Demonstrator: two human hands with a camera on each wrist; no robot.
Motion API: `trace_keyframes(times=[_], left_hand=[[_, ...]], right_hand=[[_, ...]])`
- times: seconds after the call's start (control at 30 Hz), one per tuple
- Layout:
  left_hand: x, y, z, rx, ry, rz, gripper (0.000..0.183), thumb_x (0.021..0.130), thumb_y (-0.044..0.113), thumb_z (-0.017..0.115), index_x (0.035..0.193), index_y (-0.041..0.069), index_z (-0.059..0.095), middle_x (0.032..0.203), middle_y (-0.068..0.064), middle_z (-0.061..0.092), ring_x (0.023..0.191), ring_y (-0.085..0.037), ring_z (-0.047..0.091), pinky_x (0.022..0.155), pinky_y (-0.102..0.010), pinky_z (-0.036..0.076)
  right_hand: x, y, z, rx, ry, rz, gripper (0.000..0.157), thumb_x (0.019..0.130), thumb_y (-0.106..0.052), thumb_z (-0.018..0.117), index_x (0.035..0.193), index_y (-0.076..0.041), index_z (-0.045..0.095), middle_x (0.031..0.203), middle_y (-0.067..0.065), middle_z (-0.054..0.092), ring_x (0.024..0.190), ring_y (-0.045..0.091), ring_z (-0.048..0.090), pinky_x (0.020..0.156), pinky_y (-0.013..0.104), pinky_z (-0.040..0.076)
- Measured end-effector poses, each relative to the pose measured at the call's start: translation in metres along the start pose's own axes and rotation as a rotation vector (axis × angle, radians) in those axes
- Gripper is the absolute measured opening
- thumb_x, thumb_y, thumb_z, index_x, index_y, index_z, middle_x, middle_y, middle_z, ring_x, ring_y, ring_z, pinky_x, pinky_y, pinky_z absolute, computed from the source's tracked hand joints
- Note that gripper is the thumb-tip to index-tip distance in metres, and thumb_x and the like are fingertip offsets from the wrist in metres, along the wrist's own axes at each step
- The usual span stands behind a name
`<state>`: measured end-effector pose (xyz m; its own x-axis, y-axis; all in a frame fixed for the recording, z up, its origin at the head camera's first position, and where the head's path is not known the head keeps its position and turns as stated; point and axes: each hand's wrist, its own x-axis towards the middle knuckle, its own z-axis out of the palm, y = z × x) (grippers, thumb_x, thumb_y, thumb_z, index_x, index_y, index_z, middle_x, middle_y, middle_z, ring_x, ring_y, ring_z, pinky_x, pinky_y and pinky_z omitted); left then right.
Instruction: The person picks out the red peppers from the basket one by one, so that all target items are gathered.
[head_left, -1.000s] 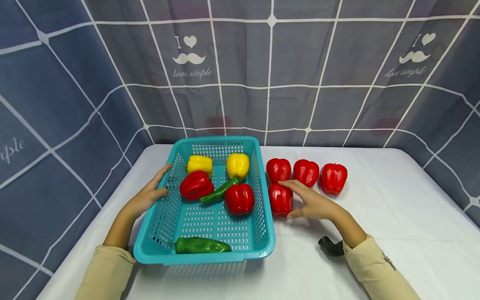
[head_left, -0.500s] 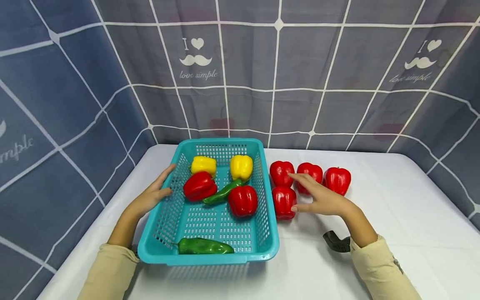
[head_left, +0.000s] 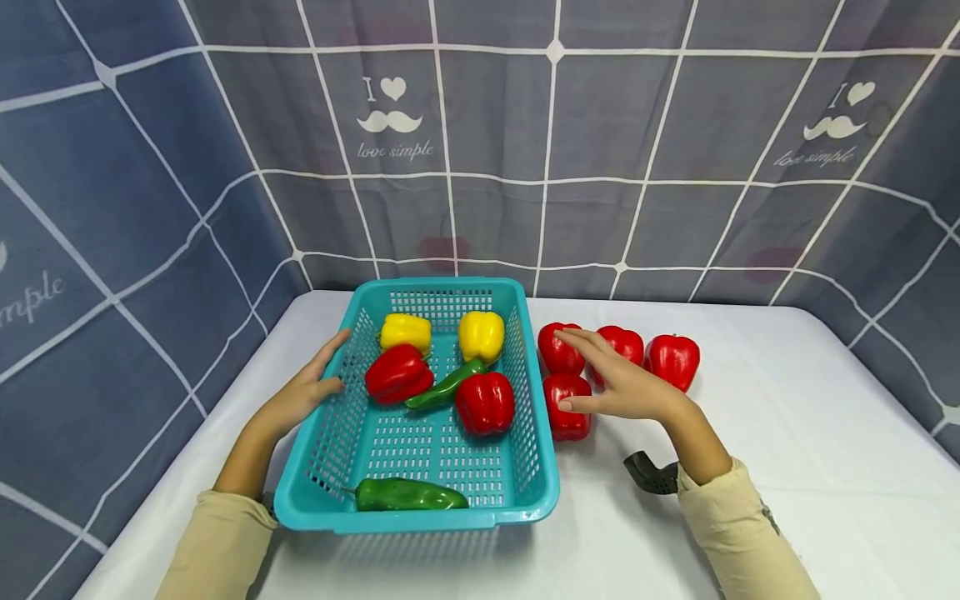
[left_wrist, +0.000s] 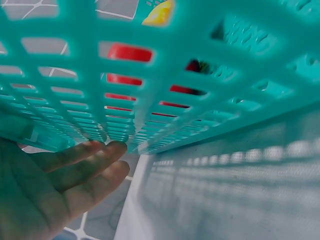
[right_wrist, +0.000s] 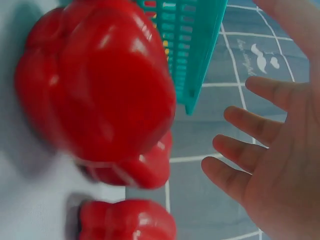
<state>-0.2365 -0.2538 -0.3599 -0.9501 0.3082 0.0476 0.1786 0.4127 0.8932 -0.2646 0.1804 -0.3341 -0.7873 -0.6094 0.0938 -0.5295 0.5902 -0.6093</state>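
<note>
Every visible finger of the left hand (head_left: 296, 400) is extended at a teal basket's (head_left: 420, 522) left rim, near the desk's (head_left: 810, 400) left edge; the right hand (head_left: 626, 385) is held spread, apart from a red pepper (head_left: 567, 427) beside the basket. Three more red peppers (head_left: 673, 362) are grouped toward the far edge.

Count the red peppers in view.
6. In the basket: one red pepper at left, a second one at right. On the table, right of it: a left one, middle one and right one along the back; a nearer one beside the basket. Right hand partly hides some.
</note>
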Motion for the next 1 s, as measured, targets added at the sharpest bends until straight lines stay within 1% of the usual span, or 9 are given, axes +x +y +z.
trace_keyframes(times=[0.07,0.17,0.27,0.4,0.57,0.73,0.8,0.9,1.0], left_hand=[[0.0,0.0,-0.001,-0.009,0.004,0.0,0.079,0.081,0.003,0.04,0.148,0.011,-0.001,0.152,-0.019,-0.003,0.128,-0.039,0.019,0.084,-0.025,0.041],[0.0,0.0,-0.003,-0.027,0.006,0.005,0.079,0.081,0.003,0.039,0.148,0.011,-0.001,0.152,-0.019,-0.003,0.125,-0.04,0.022,0.079,-0.022,0.043],[0.0,0.0,-0.005,-0.034,0.012,0.0,0.079,0.081,0.003,0.039,0.148,0.011,-0.001,0.152,-0.019,-0.003,0.124,-0.041,0.024,0.077,-0.024,0.045],[-0.001,-0.001,-0.006,-0.031,0.016,0.0,0.078,0.081,0.003,0.04,0.148,0.011,-0.001,0.152,-0.019,-0.003,0.125,-0.04,0.022,0.08,-0.023,0.043],[-0.002,-0.004,-0.002,-0.038,0.009,-0.003,0.077,0.081,0.003,0.039,0.147,0.009,-0.001,0.152,-0.02,-0.004,0.126,-0.041,0.022,0.082,-0.023,0.043],[-0.001,-0.005,0.003,-0.047,0.008,0.004,0.077,0.081,0.003,0.039,0.147,0.008,-0.001,0.152,-0.02,-0.005,0.126,-0.041,0.021,0.081,-0.021,0.043],[-0.001,-0.004,0.004,-0.054,0.004,0.007,0.078,0.081,0.002,0.039,0.147,0.008,-0.001,0.152,-0.02,-0.005,0.125,-0.041,0.022,0.08,-0.022,0.044],[0.0,-0.004,0.004,-0.064,-0.001,0.005,0.078,0.081,0.002,0.039,0.147,0.009,-0.002,0.152,-0.02,-0.006,0.124,-0.043,0.025,0.078,-0.026,0.047],[0.0,-0.004,0.003,-0.068,0.0,0.004,0.078,0.081,0.001,0.039,0.147,0.009,-0.002,0.152,-0.02,-0.006,0.123,-0.044,0.026,0.076,-0.029,0.048]], right_hand=[[0.007,-0.004,0.001,0.011,-0.015,-0.025,0.088,0.073,-0.039,0.072,0.144,-0.022,0.023,0.146,0.005,0.022,0.131,0.029,0.026,0.086,0.048,0.047],[0.016,-0.01,0.003,0.032,-0.033,-0.059,0.09,0.073,-0.039,0.072,0.145,-0.021,0.021,0.146,0.003,0.021,0.132,0.026,0.025,0.087,0.046,0.047],[0.025,-0.019,0.008,0.033,-0.046,-0.092,0.093,0.071,-0.04,0.073,0.145,-0.022,0.02,0.147,0.004,0.02,0.132,0.026,0.024,0.088,0.046,0.046],[0.036,-0.034,0.017,0.0,-0.055,-0.144,0.094,0.069,-0.039,0.075,0.145,-0.022,0.022,0.147,0.006,0.02,0.133,0.028,0.023,0.086,0.046,0.047],[0.046,-0.047,0.033,-0.106,-0.061,-0.19,0.093,0.067,-0.042,0.075,0.144,-0.024,0.026,0.147,0.008,0.024,0.133,0.029,0.025,0.088,0.046,0.047],[0.054,-0.055,0.046,-0.201,-0.073,-0.194,0.094,0.065,-0.042,0.077,0.143,-0.023,0.029,0.145,0.008,0.029,0.131,0.03,0.03,0.089,0.048,0.045],[0.055,-0.057,0.05,-0.257,-0.083,-0.191,0.095,0.063,-0.043,0.078,0.143,-0.021,0.03,0.144,0.008,0.032,0.13,0.029,0.03,0.094,0.049,0.041],[0.057,-0.06,0.054,-0.351,-0.111,-0.179,0.097,0.061,-0.043,0.08,0.142,-0.019,0.032,0.141,0.007,0.037,0.129,0.027,0.032,0.102,0.052,0.031],[0.06,-0.063,0.056,-0.416,-0.139,-0.145,0.099,0.058,-0.04,0.082,0.142,-0.018,0.033,0.138,0.006,0.042,0.127,0.025,0.035,0.105,0.052,0.024]])
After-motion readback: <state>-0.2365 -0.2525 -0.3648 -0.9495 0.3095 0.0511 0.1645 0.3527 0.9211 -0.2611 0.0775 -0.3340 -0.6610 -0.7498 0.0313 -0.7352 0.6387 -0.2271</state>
